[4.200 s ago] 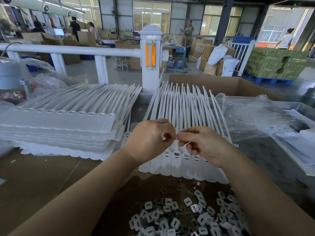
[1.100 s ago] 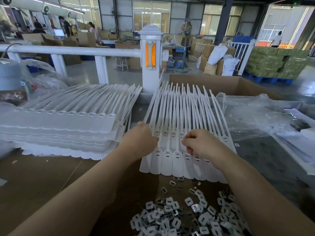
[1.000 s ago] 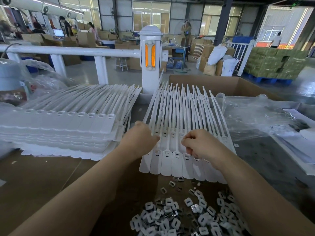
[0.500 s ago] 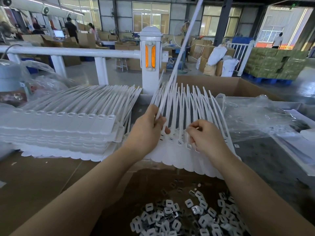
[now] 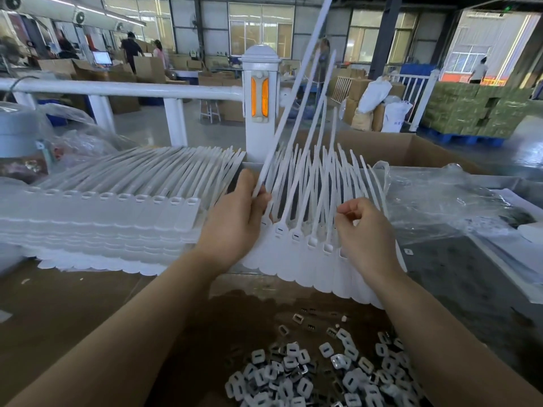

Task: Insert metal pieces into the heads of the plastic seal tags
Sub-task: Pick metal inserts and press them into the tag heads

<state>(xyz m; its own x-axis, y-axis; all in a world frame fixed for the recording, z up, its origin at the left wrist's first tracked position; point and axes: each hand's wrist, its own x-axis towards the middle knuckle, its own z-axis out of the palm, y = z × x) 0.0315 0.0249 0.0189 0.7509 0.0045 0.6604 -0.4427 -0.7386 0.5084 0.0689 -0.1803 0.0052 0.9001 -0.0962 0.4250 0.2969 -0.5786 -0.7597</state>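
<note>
A joined row of white plastic seal tags is tilted up off the table in front of me, with several tails fanned upward. My left hand grips the row at its left end, thumb over a tail. My right hand is curled around the row's right part, fingers pinched among the tails. A loose pile of small metal pieces lies on the brown cardboard near me, between my forearms. Whether my right fingers hold a metal piece is hidden.
A tall stack of white seal tag rows sits to the left. Crumpled clear plastic lies right, with an open cardboard box behind. A white railing post stands beyond the table. People work far back.
Both hands left the flat row's heads, gripped its two sides, and lifted and tilted it upward. The tails now fan out and stick up higher than half a second ago.
</note>
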